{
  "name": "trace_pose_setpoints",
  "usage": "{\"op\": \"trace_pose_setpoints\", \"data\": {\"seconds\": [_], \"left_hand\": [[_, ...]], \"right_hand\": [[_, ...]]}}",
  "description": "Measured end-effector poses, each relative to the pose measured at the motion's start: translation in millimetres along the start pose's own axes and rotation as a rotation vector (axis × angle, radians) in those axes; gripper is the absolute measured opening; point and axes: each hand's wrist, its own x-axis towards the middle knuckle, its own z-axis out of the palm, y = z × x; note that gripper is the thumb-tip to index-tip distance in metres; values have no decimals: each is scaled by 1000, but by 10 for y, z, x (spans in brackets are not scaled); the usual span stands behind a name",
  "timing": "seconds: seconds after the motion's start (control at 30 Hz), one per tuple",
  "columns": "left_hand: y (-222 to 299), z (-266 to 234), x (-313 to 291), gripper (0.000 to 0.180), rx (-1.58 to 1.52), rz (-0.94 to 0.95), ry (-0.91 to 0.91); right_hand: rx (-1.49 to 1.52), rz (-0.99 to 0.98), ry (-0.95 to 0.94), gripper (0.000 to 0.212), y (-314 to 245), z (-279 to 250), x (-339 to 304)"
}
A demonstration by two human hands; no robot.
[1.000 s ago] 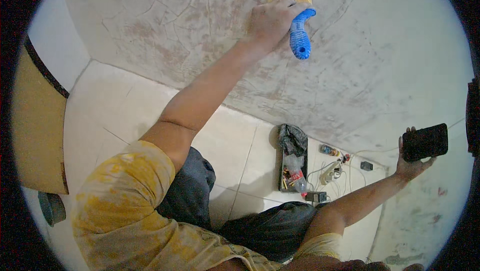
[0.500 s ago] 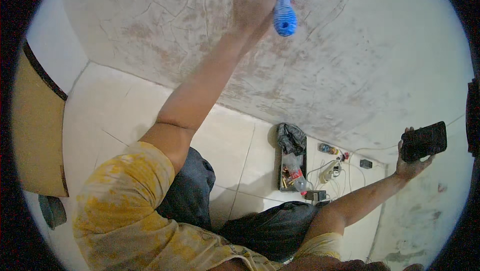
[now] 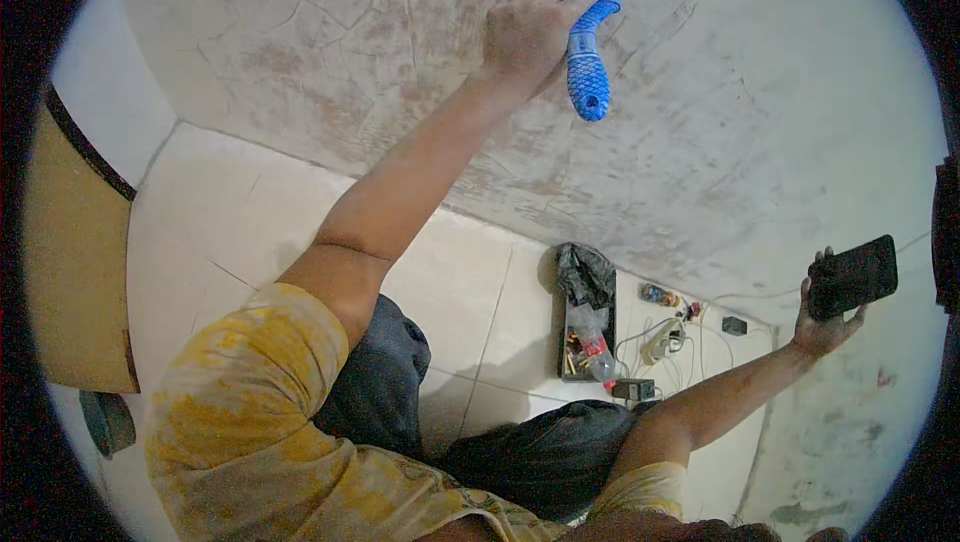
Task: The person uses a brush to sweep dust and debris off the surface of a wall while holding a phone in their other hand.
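Observation:
My left hand (image 3: 528,34) is closed around the head of a wide paintbrush (image 3: 588,72) with a blue handle and pale bristles. The handle hangs down past the fingers, and the bristles show above them, close to the patchy, stained wall (image 3: 620,162); whether they touch it I cannot tell. Over on the right, my right hand (image 3: 822,334) grips a black smartphone (image 3: 853,278), its dark face toward me. The fingertips show at the phone's upper left edge and the thumb below it.
A black tray (image 3: 575,376) on the tiled floor (image 3: 470,262) holds a dark plastic bag (image 3: 588,277) and a clear plastic bottle (image 3: 598,354). Cables, a small black box (image 3: 734,326) and a dark adapter (image 3: 632,389) lie nearby. A brown board (image 3: 80,272) stands at left.
My left hand and the paintbrush have come down along the wall and slightly right, so the bristles now show. The right hand with the phone has barely shifted.

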Motion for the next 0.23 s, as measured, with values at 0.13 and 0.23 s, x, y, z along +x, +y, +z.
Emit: {"op": "trace_pose_setpoints", "data": {"seconds": [0.13, 0.23], "left_hand": [[-58, -1, -10, 31, 0, -8, -11], [-80, -33, 5, 34, -15, 15, -30]], "right_hand": [[-6, -3, 49, 73, -1, 135, -24], [36, 1, -204, 76, -10, 61, -14]]}}
